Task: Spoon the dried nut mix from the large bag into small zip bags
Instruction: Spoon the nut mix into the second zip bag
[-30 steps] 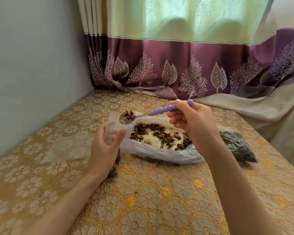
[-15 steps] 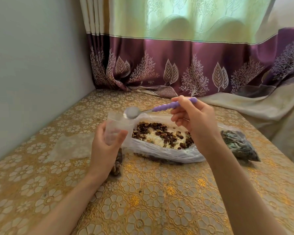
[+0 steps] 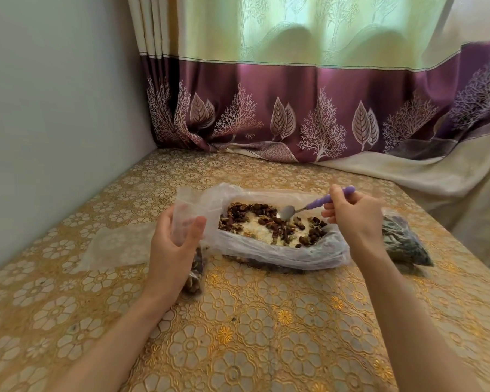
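A large clear bag (image 3: 272, 250) lies open in the middle of the table, with the dried nut mix (image 3: 269, 223) spread inside it. My left hand (image 3: 171, 250) grips a small clear zip bag (image 3: 186, 213) upright at the large bag's left end; nuts show in its bottom below my palm. My right hand (image 3: 354, 215) holds a spoon by its purple handle (image 3: 327, 198). The metal spoon bowl (image 3: 287, 213) is empty and dips onto the mix.
A dark filled bag (image 3: 405, 241) lies behind my right wrist. Flat empty zip bags (image 3: 116, 247) rest on the gold floral tablecloth (image 3: 252, 329) at the left. A grey wall (image 3: 54, 108) bounds the left side, a purple curtain (image 3: 309, 108) the back.
The loaded spoon tipped its nuts into the small zip bag, then my right hand swung it back right and down onto the mix. My left hand kept its hold.
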`<state>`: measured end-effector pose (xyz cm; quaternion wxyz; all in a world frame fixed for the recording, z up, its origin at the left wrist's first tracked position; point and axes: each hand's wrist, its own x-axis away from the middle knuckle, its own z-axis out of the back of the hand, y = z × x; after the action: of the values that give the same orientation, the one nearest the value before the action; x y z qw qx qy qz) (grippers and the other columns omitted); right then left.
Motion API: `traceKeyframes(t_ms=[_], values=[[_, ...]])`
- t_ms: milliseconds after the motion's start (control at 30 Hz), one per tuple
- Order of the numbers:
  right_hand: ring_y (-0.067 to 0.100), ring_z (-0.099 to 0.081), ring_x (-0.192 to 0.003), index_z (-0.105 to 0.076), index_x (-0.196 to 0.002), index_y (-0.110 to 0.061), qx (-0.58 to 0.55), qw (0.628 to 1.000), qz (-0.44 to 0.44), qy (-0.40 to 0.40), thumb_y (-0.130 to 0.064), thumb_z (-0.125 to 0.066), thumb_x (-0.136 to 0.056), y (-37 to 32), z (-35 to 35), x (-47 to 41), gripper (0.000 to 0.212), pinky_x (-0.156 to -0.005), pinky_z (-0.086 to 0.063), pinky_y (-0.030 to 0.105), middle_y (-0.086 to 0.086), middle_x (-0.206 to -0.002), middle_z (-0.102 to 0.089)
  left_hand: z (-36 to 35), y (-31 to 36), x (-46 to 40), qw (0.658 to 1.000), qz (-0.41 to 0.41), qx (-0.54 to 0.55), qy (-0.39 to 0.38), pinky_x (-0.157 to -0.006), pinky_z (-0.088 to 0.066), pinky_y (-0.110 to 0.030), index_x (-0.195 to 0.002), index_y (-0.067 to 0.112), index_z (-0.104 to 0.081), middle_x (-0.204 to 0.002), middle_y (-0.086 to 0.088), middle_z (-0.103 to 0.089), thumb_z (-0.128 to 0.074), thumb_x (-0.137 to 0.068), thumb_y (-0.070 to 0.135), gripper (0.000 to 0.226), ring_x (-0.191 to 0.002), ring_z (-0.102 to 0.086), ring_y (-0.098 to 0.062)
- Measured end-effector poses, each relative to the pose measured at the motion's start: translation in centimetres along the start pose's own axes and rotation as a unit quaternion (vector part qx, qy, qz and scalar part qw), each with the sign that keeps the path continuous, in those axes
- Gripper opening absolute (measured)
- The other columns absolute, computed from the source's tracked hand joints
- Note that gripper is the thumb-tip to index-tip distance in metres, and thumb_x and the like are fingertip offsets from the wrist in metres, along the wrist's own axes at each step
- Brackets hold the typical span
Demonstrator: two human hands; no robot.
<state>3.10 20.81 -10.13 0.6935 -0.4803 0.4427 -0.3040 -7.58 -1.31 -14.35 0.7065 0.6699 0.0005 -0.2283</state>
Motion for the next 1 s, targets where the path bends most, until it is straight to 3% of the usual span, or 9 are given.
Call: traceKeyframes(t_ms=[167,267,333,433,567,667,800,1000], values=[[0.008,-0.062,-0.056,-0.071,-0.064,-0.015,-0.022,0.998,-0.036,-0.038,-0.021,-0.053,-0.096,0.7,-1.3,0.4,0.037,-0.065,-0.054,0.026,0.002,-0.063,-0.069,0.0,-0.1,0.0,1.000,0.001,0.007,-0.007,-0.092,-0.048,-0.053,-0.125,0.042,-0.037,-0.121,-0.003,-0.061,-0.055,-0.053,0.083,0.086,-0.107,-0.061,-0.027],[0.004,-0.062,-0.050,-0.070,-0.062,-0.017,-0.017,0.999,-0.021,-0.020,-0.020,-0.055,-0.094,0.8,-1.8,0.6,0.036,-0.061,-0.054,0.021,0.000,-0.060,-0.069,0.1,-0.3,-0.1,1.000,-0.003,0.006,0.000,-0.090,-0.051,-0.047,-0.107,0.051,-0.042,-0.114,0.009,-0.062,-0.058,-0.066,0.075,0.051,-0.101,-0.064,-0.016],[0.001,-0.061,-0.048,-0.071,-0.063,-0.015,-0.006,1.000,0.000,0.013,-0.020,-0.055,-0.094,0.9,-1.7,0.5,0.035,-0.056,-0.052,0.015,-0.004,-0.058,-0.068,0.0,-0.5,-0.2,1.000,-0.001,0.012,0.002,-0.090,-0.050,-0.049,-0.104,0.052,-0.043,-0.114,0.008,-0.062,-0.058,-0.075,0.059,0.034,-0.102,-0.063,-0.018],[-0.002,-0.060,-0.047,-0.072,-0.067,-0.012,-0.004,1.000,0.005,0.030,-0.020,-0.055,-0.094,1.1,-1.7,0.3,0.033,-0.055,-0.050,0.011,-0.004,-0.061,-0.068,0.0,-0.4,-0.2,1.000,-0.002,0.008,0.001,-0.091,-0.050,-0.049,-0.105,0.051,-0.042,-0.116,0.007,-0.061,-0.057,-0.075,0.055,0.034,-0.103,-0.063,-0.019],[0.010,-0.063,-0.059,-0.075,-0.079,-0.007,-0.034,0.997,-0.052,-0.040,-0.018,-0.055,-0.095,1.4,-2.3,0.6,0.028,-0.070,-0.056,0.027,0.009,-0.074,-0.072,0.1,-0.3,-0.3,1.000,0.001,0.011,-0.004,-0.092,-0.048,-0.054,-0.115,0.045,-0.041,-0.118,-0.005,-0.061,-0.059,-0.076,0.061,0.046,-0.106,-0.061,-0.029],[0.014,-0.064,-0.066,-0.075,-0.081,-0.008,-0.053,0.992,-0.075,-0.085,-0.016,-0.055,-0.094,1.4,-2.9,1.0,0.026,-0.075,-0.056,0.030,0.012,-0.082,-0.073,0.1,-0.3,-0.3,1.000,0.003,0.012,-0.007,-0.091,-0.047,-0.055,-0.115,0.044,-0.042,-0.117,-0.011,-0.061,-0.059,-0.077,0.060,0.045,-0.106,-0.060,-0.033],[0.011,-0.061,-0.063,-0.075,-0.085,-0.005,-0.086,0.980,-0.098,-0.151,-0.011,-0.053,-0.094,1.3,-3.7,1.7,0.025,-0.068,-0.055,0.022,0.015,-0.087,-0.073,0.1,-0.3,-0.2,1.000,0.001,0.006,-0.007,-0.094,-0.046,-0.054,-0.121,0.042,-0.040,-0.122,-0.011,-0.059,-0.057,-0.076,0.055,0.050,-0.111,-0.058,-0.032],[0.013,-0.060,-0.062,-0.070,-0.069,-0.003,-0.168,0.970,-0.140,-0.109,-0.010,-0.050,-0.097,0.8,-3.1,1.9,0.035,-0.060,-0.055,0.017,0.014,-0.082,-0.074,0.0,-0.4,-0.3,1.000,-0.007,0.002,-0.009,-0.091,-0.050,-0.050,-0.122,0.038,-0.041,-0.119,-0.008,-0.061,-0.056,-0.072,0.058,0.056,-0.105,-0.062,-0.026]])
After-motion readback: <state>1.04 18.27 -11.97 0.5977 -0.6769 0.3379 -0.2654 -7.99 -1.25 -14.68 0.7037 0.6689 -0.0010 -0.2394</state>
